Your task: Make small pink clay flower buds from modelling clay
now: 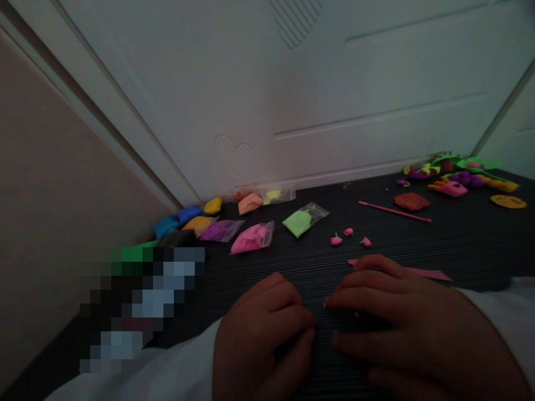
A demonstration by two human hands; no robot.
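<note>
My left hand (267,340) rests at the front of the dark table, fingers curled with the thumb close to the index fingertip. Whatever may be in that pinch is hidden. To its right, my right hand (409,317) lies low over the tabletop, its fingers spread apart. A tiny pink clay bit (325,305) shows at one of its fingertips, and a second pink bit (356,315) lies between the fingers. Partly under this hand is a flat pink clay strip (430,273). Just beyond sit three small pink buds with green stems, one of them a bud (336,239) at the left.
Bags of coloured clay, including a pink bag (252,238) and a light green bag (300,221), line the back left. A thin pink stick (395,211) and a reddish clay disc (412,201) lie back right, near several clay figures (451,186). A white panel (292,111) stands behind.
</note>
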